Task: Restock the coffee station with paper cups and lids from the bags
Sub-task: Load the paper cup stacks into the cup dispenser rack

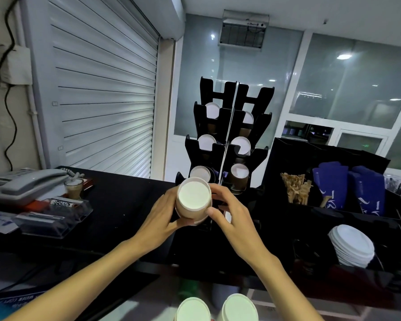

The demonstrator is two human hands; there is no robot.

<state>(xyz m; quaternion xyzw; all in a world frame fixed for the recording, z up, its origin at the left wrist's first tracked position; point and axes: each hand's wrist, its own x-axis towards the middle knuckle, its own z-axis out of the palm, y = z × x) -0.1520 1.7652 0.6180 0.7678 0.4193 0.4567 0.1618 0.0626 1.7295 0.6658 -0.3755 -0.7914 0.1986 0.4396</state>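
Telephone (23,181), lid stack (352,245) and stirrers (295,187) flank the cup rack (227,140).

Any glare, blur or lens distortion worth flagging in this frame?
Head view: strong wide-angle bending of the roller shutter; ceiling lights reflect as glare in the glass wall; black counter is underexposed; cup stack is sharp, cups at the bottom edge soft.

A cup stack (193,201) is held before the cup rack (227,140) on the counter (125,200); a telephone (21,184) lies left, stacked lids (352,245) right, two cup stacks (215,308) nearest.
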